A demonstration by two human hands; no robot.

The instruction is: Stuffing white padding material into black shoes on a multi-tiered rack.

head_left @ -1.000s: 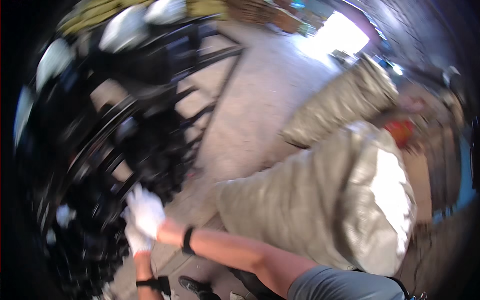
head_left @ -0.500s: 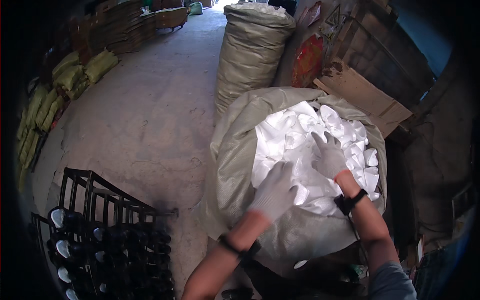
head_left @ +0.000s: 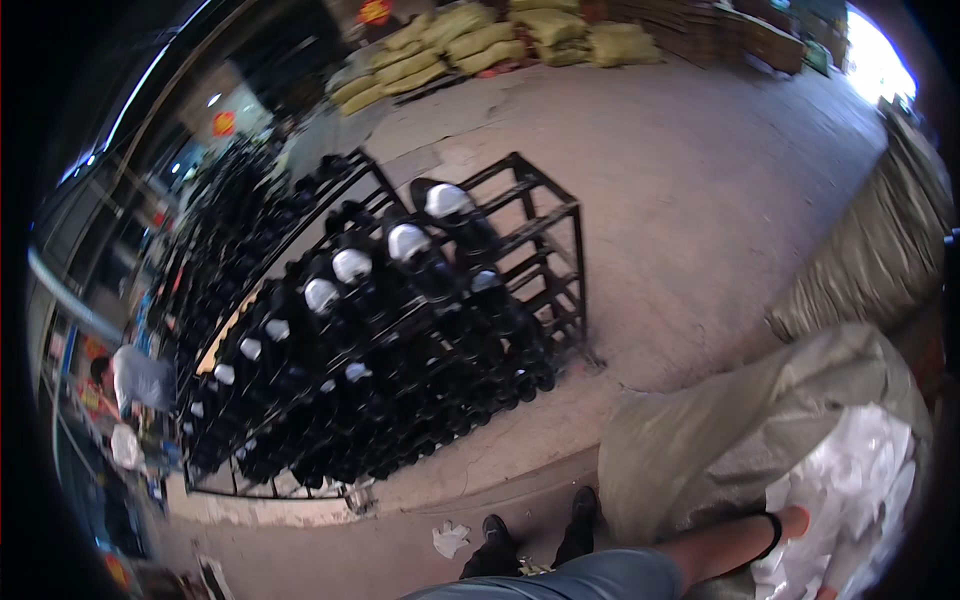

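Observation:
A large grey-green woven sack [head_left: 700,450] stands open at the lower right, heaped with white, curved pieces [head_left: 860,450]. My left arm reaches across its rim, and my white-gloved left hand [head_left: 828,512] is among the pieces. The glove blends with them, so its fingers cannot be made out. Only an orange glove cuff and a blurred part of my right hand [head_left: 842,575] show at the lower edge, also at the pieces. A black rack [head_left: 575,260] to the left carries rows of black shoes [head_left: 430,275], several with similar white pieces in their openings.
A taller full sack [head_left: 870,240] stands behind the open one. Yellow-green bags [head_left: 480,45] are stacked at the far side. More loaded racks [head_left: 220,210] stretch to the left, where another person [head_left: 145,380] stands. A crumpled white scrap [head_left: 451,540] lies near my feet.
My view has swung left: the open sack now sits at the lower right and the shoe rack fills the middle. Both gloved hands, plain before, are now partly lost among the white pieces.

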